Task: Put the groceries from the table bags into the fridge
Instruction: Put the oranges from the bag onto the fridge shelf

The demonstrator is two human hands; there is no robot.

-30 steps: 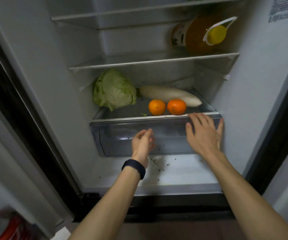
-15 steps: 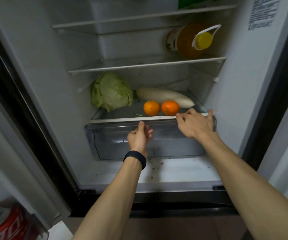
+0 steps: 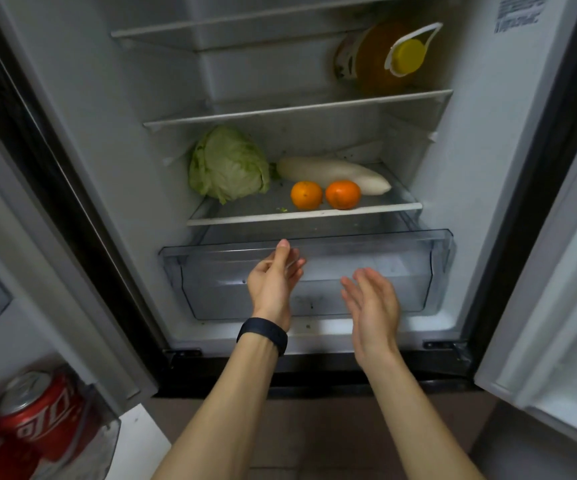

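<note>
Down at the crisper drawer, left hand loose-fingered, thumb at its rim; right hand flat and spread; red Coca-Cola cans near left

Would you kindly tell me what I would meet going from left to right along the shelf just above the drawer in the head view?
cabbage → left orange → right orange. The white radish spans both oranges, so it is left out.

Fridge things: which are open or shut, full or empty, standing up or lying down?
Fridge: open.
Drawer: slid partway out, looks empty.
Oil bottle: lying down, yellow cap on.
Cola cans: standing up in the door bin.
Left hand: open, touching the drawer front.
Right hand: open, holding nothing.
</note>
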